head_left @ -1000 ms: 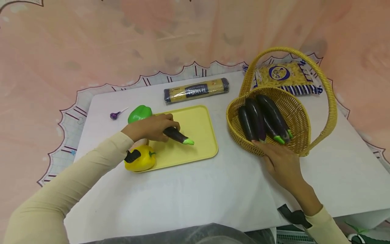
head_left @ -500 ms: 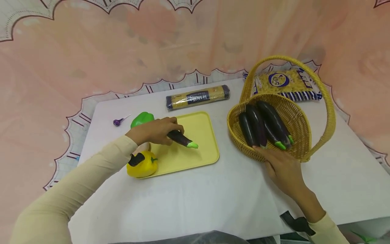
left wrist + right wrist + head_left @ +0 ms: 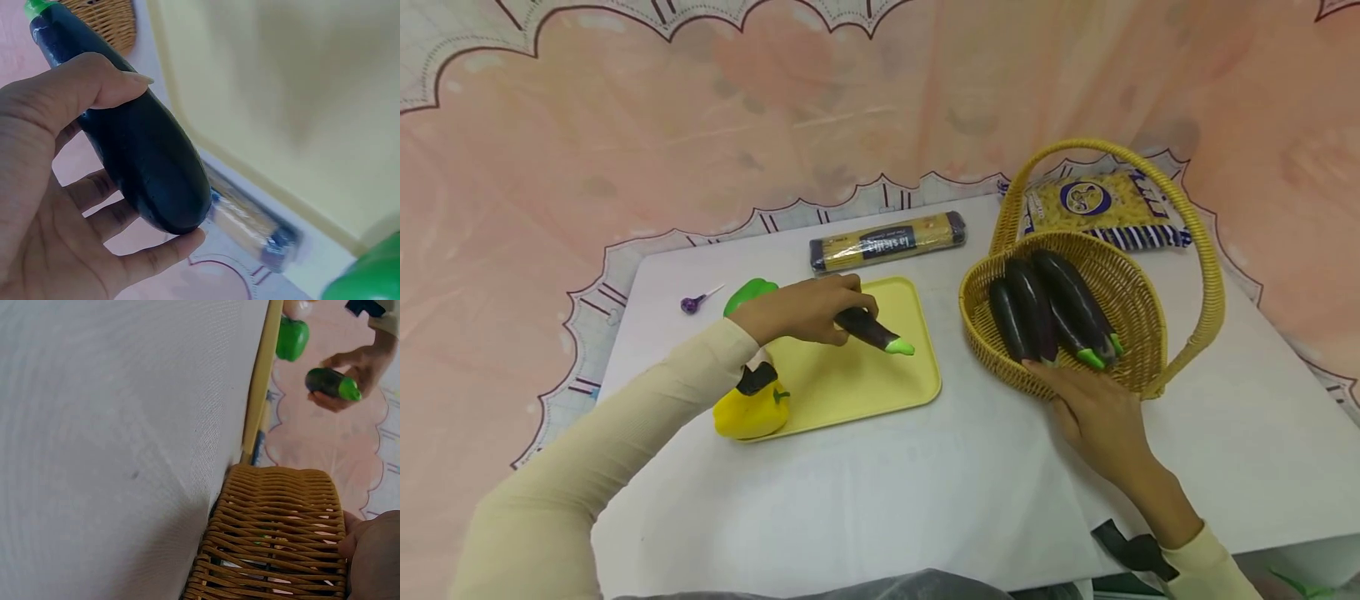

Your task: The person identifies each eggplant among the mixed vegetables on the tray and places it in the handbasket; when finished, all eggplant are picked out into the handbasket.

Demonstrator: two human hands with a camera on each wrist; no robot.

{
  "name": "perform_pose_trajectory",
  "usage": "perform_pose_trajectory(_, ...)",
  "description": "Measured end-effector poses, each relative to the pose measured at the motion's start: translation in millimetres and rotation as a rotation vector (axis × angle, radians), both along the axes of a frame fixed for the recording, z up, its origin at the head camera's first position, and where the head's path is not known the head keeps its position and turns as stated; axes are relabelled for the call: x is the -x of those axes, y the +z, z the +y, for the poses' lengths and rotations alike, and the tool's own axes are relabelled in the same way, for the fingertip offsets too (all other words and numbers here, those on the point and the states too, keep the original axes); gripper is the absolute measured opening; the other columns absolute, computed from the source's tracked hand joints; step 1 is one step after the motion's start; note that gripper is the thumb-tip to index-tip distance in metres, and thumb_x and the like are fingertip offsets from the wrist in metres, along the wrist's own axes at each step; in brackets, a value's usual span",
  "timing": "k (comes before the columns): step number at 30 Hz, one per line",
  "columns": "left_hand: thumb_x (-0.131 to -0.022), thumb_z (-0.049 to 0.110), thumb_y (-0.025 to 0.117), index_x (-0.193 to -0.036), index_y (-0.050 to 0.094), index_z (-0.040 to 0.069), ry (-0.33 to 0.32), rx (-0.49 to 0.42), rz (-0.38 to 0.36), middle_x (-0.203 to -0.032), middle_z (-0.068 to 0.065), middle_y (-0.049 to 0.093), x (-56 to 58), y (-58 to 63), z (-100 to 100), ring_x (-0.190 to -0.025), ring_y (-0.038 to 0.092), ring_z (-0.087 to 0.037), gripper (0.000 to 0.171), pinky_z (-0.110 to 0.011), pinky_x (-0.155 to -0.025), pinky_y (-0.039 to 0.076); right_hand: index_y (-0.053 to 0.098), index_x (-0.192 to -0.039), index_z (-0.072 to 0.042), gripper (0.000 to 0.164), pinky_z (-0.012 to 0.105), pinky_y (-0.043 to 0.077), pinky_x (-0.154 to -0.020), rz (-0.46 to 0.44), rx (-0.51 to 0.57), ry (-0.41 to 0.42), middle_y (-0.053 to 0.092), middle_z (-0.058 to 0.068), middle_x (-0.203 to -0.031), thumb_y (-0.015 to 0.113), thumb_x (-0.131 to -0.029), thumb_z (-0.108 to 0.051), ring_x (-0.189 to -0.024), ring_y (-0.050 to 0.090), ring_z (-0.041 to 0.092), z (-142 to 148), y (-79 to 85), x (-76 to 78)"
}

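My left hand [image 3: 808,310] grips a dark eggplant [image 3: 871,330] with a green stem end, above the yellow tray [image 3: 865,392]. In the left wrist view the thumb crosses the eggplant [image 3: 147,150], and a fingertip meets its rounded end. At the right, my right hand [image 3: 1105,425] holds the near rim of a wicker basket [image 3: 996,367]. Several more eggplants [image 3: 1033,304] lie inside, stems toward me. The right wrist view shows the basket's woven side [image 3: 275,531] with part of the right hand [image 3: 375,550] at its rim.
At the tray's left end are a green bell pepper [image 3: 748,296], a yellow bell pepper [image 3: 752,414] and a pale round item partly behind the left wrist. A purple lollipop [image 3: 691,305] lies farther left. Behind are a spaghetti pack [image 3: 887,242] and a pasta bag [image 3: 1097,200]. The basket's handle [image 3: 1210,275] arches high.
My left hand has moved right over the tray, carrying the eggplant toward the basket. The right hand stays at the basket's rim. The head view has shifted slightly.
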State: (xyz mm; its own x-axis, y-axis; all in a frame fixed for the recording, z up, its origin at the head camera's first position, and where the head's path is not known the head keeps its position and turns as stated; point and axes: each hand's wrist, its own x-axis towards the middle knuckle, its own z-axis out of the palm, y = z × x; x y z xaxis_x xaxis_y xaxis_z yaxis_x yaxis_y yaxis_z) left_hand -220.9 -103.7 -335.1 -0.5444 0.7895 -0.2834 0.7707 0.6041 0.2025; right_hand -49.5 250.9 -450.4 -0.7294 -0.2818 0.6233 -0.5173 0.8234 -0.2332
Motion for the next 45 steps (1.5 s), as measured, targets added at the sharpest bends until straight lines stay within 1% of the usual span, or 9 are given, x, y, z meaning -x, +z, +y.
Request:
perform_pose_trajectory(6, -0.083, 0.017, 0.075, -0.120, 0.065, 0.022, -0.046, -0.019, 0.021, -0.113, -0.009, 0.056, 6.3, 8.1, 19.1, -0.096, 0.053, -0.024, 0.039, -0.039, -0.085, 0.048, 0.067, -0.128, -0.016, 0.051, 0.042, 0.051, -0.057, 0.001, 0.007, 0.000, 0.074, 0.012, -0.105, 0.058, -0.082, 0.003, -0.086, 0.070, 0.032, -0.4, -0.4, 1.1)
perform_pose_trajectory(9, -0.082, 0.018, 0.075, -0.121, 0.065, 0.022, -0.078, -0.022, 0.047, -0.113, -0.010, 0.056, 9.6, 10.8, 28.7, -0.095, 0.054, -0.024, 0.040, -0.039, -0.085, 0.048, 0.067, -0.127, -0.016, 0.050, 0.043, 0.052, -0.058, 0.000, 0.012, -0.001, 0.074, 0.012, -0.105, 0.057, -0.082, 0.003, -0.086, 0.070, 0.032, -0.5, -0.4, 1.3)
perform_pose_trajectory(16, -0.084, 0.020, 0.073, -0.122, 0.064, 0.024, -0.136, -0.010, 0.087, -0.115, -0.008, 0.057, 16.4, 14.2, 52.4, -0.097, 0.054, -0.023, 0.039, -0.039, -0.084, 0.049, 0.068, -0.126, -0.015, 0.051, 0.040, 0.050, -0.053, 0.009, 0.005, -0.003, 0.074, 0.012, -0.103, 0.058, -0.080, 0.004, -0.082, 0.070, 0.032, -0.2, 0.1, -0.3)
perform_pose_trajectory(23, -0.085, 0.022, 0.072, -0.124, 0.063, 0.025, -0.178, -0.002, 0.106, -0.118, -0.008, 0.054, 19.3, 21.3, 81.6, -0.096, 0.052, -0.022, 0.040, -0.039, -0.082, 0.048, 0.068, -0.127, -0.016, 0.050, 0.042, 0.051, -0.054, 0.022, 0.013, 0.000, 0.074, 0.011, -0.103, 0.056, -0.082, 0.003, -0.084, 0.070, 0.032, -0.5, -0.7, -0.1)
perform_pose_trajectory(28, -0.085, 0.020, 0.071, -0.130, 0.061, 0.021, -0.227, -0.007, 0.150, -0.119, -0.010, 0.053, 20.2, 26.0, 100.9, -0.099, 0.051, -0.023, 0.045, -0.038, -0.084, 0.047, 0.067, -0.127, -0.016, 0.050, 0.044, 0.052, -0.055, 0.023, 0.014, 0.001, 0.074, 0.012, -0.103, 0.056, -0.082, 0.003, -0.085, 0.070, 0.033, -0.4, -0.5, -0.1)
perform_pose_trajectory(32, -0.086, 0.021, 0.070, -0.136, 0.057, 0.020, -0.248, 0.014, 0.173, -0.123, -0.010, 0.051, 20.8, 26.0, 115.1, -0.102, 0.049, -0.022, 0.052, -0.038, -0.083, 0.047, 0.068, -0.126, -0.015, 0.051, 0.043, 0.051, -0.054, 0.023, 0.016, 0.004, 0.074, 0.011, -0.102, 0.056, -0.081, 0.004, -0.083, 0.070, 0.032, 0.0, 0.1, -0.2)
perform_pose_trajectory(38, -0.087, 0.026, 0.072, -0.131, 0.059, 0.025, -0.272, 0.010, 0.188, -0.123, -0.007, 0.051, 21.8, 24.4, 133.8, -0.103, 0.049, -0.020, 0.046, -0.041, -0.081, 0.049, 0.068, -0.126, -0.016, 0.050, 0.044, 0.052, -0.055, 0.026, 0.012, 0.002, 0.074, 0.010, -0.103, 0.056, -0.081, 0.003, -0.084, 0.070, 0.032, 0.9, -1.7, 0.3)
perform_pose_trajectory(42, -0.088, 0.028, 0.071, -0.127, 0.060, 0.025, -0.292, -0.007, 0.194, -0.122, -0.006, 0.051, 22.0, 23.4, 146.2, -0.102, 0.050, -0.020, 0.040, -0.038, -0.083, 0.048, 0.068, -0.126, -0.016, 0.048, 0.044, 0.053, -0.056, 0.023, 0.003, -0.003, 0.074, 0.011, -0.103, 0.055, -0.083, 0.001, -0.085, 0.070, 0.032, 1.3, -2.1, 0.0)
perform_pose_trajectory(45, -0.089, 0.026, 0.069, -0.130, 0.059, 0.026, -0.299, 0.009, 0.199, -0.126, -0.006, 0.049, 21.1, 22.7, 156.5, -0.106, 0.049, -0.020, 0.042, -0.038, -0.087, 0.047, 0.067, -0.126, -0.016, 0.049, 0.045, 0.054, -0.058, 0.015, 0.000, -0.002, 0.074, 0.010, -0.104, 0.057, -0.082, 0.001, -0.087, 0.070, 0.031, 1.2, -1.2, -1.2)
